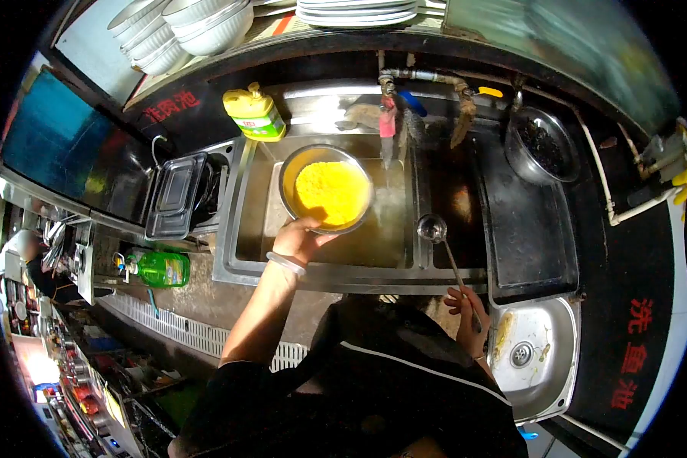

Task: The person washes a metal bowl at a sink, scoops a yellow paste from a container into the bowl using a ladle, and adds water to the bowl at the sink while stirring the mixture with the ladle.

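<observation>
My left hand [299, 243] grips the near rim of a round metal bowl [288, 177], held over the left sink basin. Yellow grain-like food [330, 191], perhaps corn kernels, fills much of the bowl. On the right, my right hand [466, 307] is closed around the handle of a long ladle [433, 227]. The ladle's small round cup is over the divider between the two basins. Water runs from the tap [388, 114] with a red cloth or sleeve on it, down to the right of the bowl.
A yellow jug [254, 114] stands behind the left basin [240, 221]. To the right are a dark metal tray [530, 237], a metal bowl of dark food [569, 164] and a small sink [553, 382]. A green bottle [164, 269] and lidded container [177, 195] are left. A person [34, 263] stands far left.
</observation>
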`<action>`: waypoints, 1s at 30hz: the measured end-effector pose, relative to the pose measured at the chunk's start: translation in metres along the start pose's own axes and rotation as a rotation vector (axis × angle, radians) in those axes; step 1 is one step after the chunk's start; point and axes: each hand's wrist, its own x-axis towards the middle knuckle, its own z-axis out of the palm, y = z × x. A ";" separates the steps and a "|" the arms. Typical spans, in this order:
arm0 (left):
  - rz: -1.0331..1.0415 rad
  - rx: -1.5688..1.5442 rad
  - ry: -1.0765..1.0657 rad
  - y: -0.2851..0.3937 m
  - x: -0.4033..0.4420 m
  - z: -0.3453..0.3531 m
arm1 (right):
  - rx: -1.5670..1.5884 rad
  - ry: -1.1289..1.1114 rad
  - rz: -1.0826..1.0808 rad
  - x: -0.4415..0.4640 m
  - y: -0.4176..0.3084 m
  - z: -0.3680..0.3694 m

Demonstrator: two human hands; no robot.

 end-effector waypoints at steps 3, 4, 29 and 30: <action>0.009 -0.031 0.001 0.000 0.001 -0.001 | -0.025 -0.004 0.022 0.000 0.000 -0.001; 0.009 -0.051 0.002 0.000 0.002 -0.001 | -0.023 -0.008 0.024 0.000 0.000 -0.001; -0.196 -0.401 -0.189 -0.091 0.152 0.032 | 0.041 0.187 0.141 -0.012 -0.017 -0.011; -0.200 -0.397 -0.180 -0.091 0.153 0.035 | 0.073 0.204 0.169 -0.014 -0.016 -0.012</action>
